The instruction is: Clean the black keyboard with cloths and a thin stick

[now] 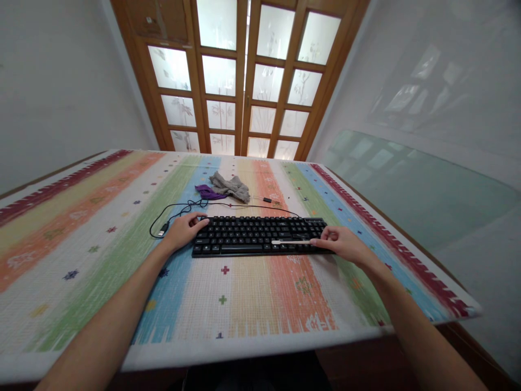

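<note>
A black computer keyboard (244, 234) lies on the striped tablecloth in front of me. At its upper left corner, my left hand (186, 230) grips the edge, with the thumb on top and the fingers curled behind. My right hand (340, 243) is at the keyboard's right end and pinches a thin white stick (291, 242). The stick points left over the lower rows of keys, and its tip is near or on them; I cannot tell if it touches. Its exact kind is too small to make out.
Behind the keyboard lie a crumpled grey cloth (230, 187), a purple cloth (208, 192) and a small slim item with a black middle (267, 200). The keyboard's black cable loops left to a USB plug (163, 228). Wooden glazed doors (246, 81) stand beyond the table (211, 320).
</note>
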Motion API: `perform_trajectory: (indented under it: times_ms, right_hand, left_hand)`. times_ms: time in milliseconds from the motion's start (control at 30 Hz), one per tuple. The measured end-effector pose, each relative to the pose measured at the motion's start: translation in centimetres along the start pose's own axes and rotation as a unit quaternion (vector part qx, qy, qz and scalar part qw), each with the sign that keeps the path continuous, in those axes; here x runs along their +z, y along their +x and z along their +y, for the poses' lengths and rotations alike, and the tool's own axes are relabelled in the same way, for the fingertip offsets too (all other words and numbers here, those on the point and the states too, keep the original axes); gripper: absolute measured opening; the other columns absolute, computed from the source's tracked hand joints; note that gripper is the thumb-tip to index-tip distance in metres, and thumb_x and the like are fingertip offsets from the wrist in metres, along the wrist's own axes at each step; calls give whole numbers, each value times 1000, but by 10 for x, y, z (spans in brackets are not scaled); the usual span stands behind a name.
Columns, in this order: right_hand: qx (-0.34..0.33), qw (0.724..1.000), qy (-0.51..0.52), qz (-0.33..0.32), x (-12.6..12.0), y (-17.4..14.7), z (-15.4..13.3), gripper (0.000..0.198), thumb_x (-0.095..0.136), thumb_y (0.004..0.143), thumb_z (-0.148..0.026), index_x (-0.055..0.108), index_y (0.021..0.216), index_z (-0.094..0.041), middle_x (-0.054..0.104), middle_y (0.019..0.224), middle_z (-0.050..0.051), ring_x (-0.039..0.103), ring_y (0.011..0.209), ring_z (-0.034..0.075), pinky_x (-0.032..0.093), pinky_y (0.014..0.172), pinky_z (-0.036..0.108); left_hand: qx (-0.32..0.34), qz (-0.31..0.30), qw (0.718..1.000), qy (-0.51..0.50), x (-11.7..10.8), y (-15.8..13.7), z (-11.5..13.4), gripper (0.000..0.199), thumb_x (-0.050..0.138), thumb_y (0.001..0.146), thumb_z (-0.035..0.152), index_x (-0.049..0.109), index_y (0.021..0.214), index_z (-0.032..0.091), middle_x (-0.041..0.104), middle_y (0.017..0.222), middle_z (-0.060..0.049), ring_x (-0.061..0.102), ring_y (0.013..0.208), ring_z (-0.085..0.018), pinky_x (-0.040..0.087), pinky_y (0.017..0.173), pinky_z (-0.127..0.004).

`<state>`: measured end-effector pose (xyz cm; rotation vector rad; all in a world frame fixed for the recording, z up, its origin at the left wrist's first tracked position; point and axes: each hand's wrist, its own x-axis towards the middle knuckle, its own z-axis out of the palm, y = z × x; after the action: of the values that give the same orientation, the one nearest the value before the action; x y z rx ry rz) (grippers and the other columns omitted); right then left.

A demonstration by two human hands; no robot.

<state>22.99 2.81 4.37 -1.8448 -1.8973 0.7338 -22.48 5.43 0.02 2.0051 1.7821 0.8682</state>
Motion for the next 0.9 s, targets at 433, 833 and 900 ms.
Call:
perform_trajectory:
  times_ms: [433, 833, 900]
  right_hand:
    - [12, 999, 12, 27, -21, -6, 41, 56, 71, 59, -75, 64, 61, -20, 56, 52, 0, 45, 52, 14, 31, 51, 28]
    - [48, 997, 43, 39, -35, -21, 46, 62, 70, 55, -79, 70, 59, -17, 43, 46, -1, 34, 47, 11, 24, 46, 28]
    - [58, 995, 51, 55, -36, -21, 52, 59, 71, 56, -76, 69, 59, -17, 42, 45, -2, 33, 45, 10, 23, 45, 27]
  left_hand:
    - [3, 4, 1000, -3, 1, 0, -2, 53, 50, 79, 64, 73, 101, 21, 67, 68, 0, 58, 63, -19, 47, 67, -30]
    - [-2, 4, 1000, 2, 0, 0, 1, 56, 49, 78, 64, 73, 102, 20, 67, 70, -1, 59, 65, -20, 47, 69, -31]
    - [-3, 3, 1000, 4, 0, 0, 2, 56, 49, 78, 65, 73, 102, 20, 67, 70, -1, 59, 65, -20, 47, 69, -31]
